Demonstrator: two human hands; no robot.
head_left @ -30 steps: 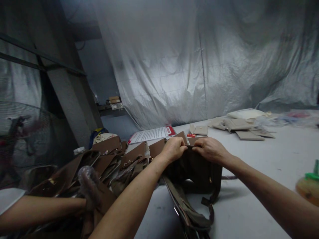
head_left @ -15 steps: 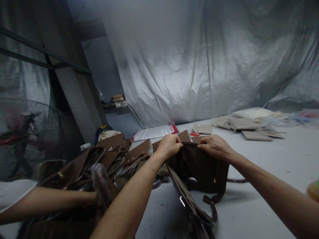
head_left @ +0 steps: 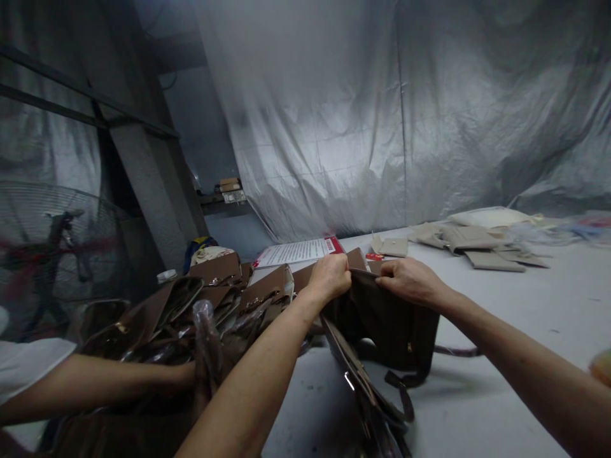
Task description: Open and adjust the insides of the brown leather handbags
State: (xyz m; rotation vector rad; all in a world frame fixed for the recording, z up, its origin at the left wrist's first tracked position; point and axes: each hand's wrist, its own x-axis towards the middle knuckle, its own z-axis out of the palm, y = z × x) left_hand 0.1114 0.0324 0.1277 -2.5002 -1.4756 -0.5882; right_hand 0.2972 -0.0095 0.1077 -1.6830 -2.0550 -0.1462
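Observation:
A dark brown bag (head_left: 391,324) hangs open over the white table, its top edge held up in both hands. My left hand (head_left: 330,277) is closed on the left part of that edge. The right part of the edge is pinched by my right hand (head_left: 405,280). Below, the bag's front part with a metal buckle sags toward me, and a strap dangles at its right. A small gold zipper pull shows on the bag's dark side.
Brown bags (head_left: 217,270) are piled at the left, where a co-worker's arm (head_left: 128,376) reaches in. A printed sheet (head_left: 298,250) lies behind. Beige pieces (head_left: 470,238) and plastic lie at the back right. A large fan (head_left: 57,254) stands far left.
Both hands keep hold of the bag's edge; my left hand has turned slightly, its fingers more tightly curled. The co-worker's arm has shifted a little to the right.

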